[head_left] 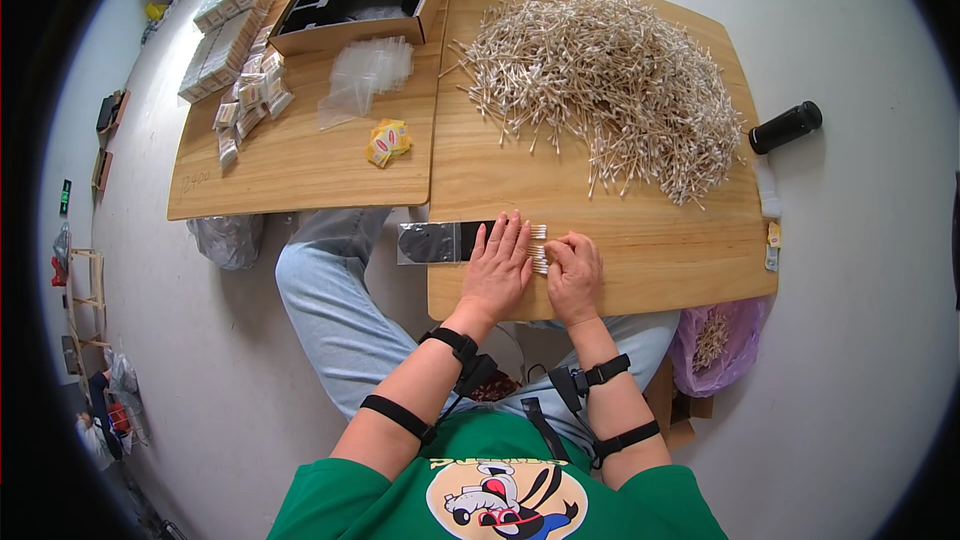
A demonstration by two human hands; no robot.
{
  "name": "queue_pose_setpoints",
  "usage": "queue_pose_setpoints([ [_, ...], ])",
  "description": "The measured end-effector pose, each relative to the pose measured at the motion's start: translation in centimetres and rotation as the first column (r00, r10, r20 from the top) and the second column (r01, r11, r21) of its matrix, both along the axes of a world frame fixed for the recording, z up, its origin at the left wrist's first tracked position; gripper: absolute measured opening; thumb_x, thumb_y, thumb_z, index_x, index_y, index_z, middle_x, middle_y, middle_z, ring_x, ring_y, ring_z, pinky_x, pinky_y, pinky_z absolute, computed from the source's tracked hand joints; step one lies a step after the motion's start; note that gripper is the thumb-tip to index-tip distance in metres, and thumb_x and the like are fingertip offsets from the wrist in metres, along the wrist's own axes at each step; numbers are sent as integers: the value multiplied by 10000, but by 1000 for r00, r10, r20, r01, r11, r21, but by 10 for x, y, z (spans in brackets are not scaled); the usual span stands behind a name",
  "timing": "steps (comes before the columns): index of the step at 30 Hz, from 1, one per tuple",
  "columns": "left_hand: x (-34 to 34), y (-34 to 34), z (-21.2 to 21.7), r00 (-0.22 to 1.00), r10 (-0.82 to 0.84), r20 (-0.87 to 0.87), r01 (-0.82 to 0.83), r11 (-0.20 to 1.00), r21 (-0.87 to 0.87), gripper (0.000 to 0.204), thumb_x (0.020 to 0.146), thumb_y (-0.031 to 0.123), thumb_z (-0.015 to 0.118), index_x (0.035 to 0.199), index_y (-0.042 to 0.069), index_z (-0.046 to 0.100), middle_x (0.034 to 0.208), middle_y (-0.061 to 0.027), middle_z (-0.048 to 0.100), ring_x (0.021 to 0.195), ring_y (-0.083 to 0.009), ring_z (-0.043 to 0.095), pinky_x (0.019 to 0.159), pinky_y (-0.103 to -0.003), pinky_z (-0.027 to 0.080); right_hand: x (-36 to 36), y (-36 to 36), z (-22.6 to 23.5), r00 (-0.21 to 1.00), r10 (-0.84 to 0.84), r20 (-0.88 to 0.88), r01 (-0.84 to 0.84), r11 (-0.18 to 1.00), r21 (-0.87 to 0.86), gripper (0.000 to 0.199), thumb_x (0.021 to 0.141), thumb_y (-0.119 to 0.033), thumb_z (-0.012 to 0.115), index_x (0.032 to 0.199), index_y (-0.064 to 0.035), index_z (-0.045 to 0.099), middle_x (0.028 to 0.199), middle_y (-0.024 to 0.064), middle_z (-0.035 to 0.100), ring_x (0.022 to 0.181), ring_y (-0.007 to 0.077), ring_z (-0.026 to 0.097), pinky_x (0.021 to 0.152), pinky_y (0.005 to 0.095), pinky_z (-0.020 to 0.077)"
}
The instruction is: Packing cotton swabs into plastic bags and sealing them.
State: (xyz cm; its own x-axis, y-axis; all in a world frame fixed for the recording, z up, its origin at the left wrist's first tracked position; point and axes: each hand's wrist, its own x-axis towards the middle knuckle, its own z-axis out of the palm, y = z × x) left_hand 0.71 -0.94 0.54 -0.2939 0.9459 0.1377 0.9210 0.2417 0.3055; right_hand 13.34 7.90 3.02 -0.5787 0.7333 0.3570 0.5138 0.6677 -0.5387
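L desk (310,180), far L corner: white box stacks (222,50), w/ loose white packs (250,95) alongside. Near the far edge, approx. mid: open carton (350,35), dark interior. Just in front of it, toward the R edge: clear bags (365,80), then yellow cards (387,142) nearer the front R corner.

R desk (650,265), front L corner area: black-and-clear sleeve (428,244), flat, long axis L–R; its L end overhangs the L edge of the desk.

L hand (497,265): palm down across the R part of the sleeve, fingers extended, grasping nothing, pointing to the far edge, i.e. approx. perpendicular to the sleeve axis.

Swab row (540,259): tips project R from under the L hand; axes L–R, approx. parallel to the sleeve. Whether the hidden ends sit in or on the sleeve: cannot tell.

R hand (577,278): just R of the tips, thumb and fingers bent together, fingertips toward the row; it is the nearer hand to the exposed tips. Grip on a swab: cannot tell.

Swab heap (610,90): far half of the R desk, well apart from both hands. Purple bag (745,365), w/ swabs inside: below the front R corner. Black bottle (786,127): beyond the R edge.
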Motion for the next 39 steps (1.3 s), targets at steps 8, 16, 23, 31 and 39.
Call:
queue_pose_setpoints([
  [8, 0, 0, 0, 1000, -3, 3, 3, 1000, 14, 610, 963, 341, 497, 1497, 78, 362, 1593, -116, 272, 1487, -266, 213, 1206, -462, 145, -2, -1, 0, 997, -29, 67, 29, 1000, 3, 274, 822, -99, 623, 1082, -145, 693, 1021, 59, 580, 1067, 268, 552, 920, 419, 441],
  [16, 0, -1, 0, 1000, 3, 9, -3, 1000, 12, 602, 968, 339, 494, 1496, 80, 366, 1593, -114, 273, 1487, -260, 215, 1206, -462, 144, -3, -1, 0, 996, -38, 76, 36, 999, 17, 290, 822, -111, 623, 1100, -157, 690, 1022, 56, 576, 1063, 263, 551, 917, 414, 442],
  [23, 0, 0, 0, 1000, 5, -8, -5, 1000, 29, 603, 962, 348, 500, 1487, 77, 381, 1586, -110, 288, 1483, -259, 223, 1206, -466, 149, -4, -1, 2, 994, -37, 100, 36, 999, 14, 324, 817, -110, 620, 1129, -163, 688, 1016, 51, 573, 1042, 257, 553, 902, 412, 446],
  [31, 0, 0, 0, 1000, 5, -15, -5, 1000, 9, 613, 961, 352, 496, 1493, 77, 366, 1588, -110, 283, 1485, -259, 218, 1204, -467, 158, -4, -1, 1, 995, -36, 94, 34, 999, 17, 305, 817, -117, 622, 1112, -165, 683, 1004, 54, 564, 1032, 268, 549, 903, 417, 440],
  [39, 0, 0, -2, 1000, -2, -23, 2, 1000, -12, 608, 971, 363, 474, 1502, 93, 354, 1596, -103, 265, 1489, -258, 206, 1206, -464, 150, -10, 13, 3, 1000, 10, 22, -11, 999, 48, 234, 813, -108, 623, 1033, -121, 700, 1143, 70, 625, 1099, 276, 560, 925, 414, 444],
])
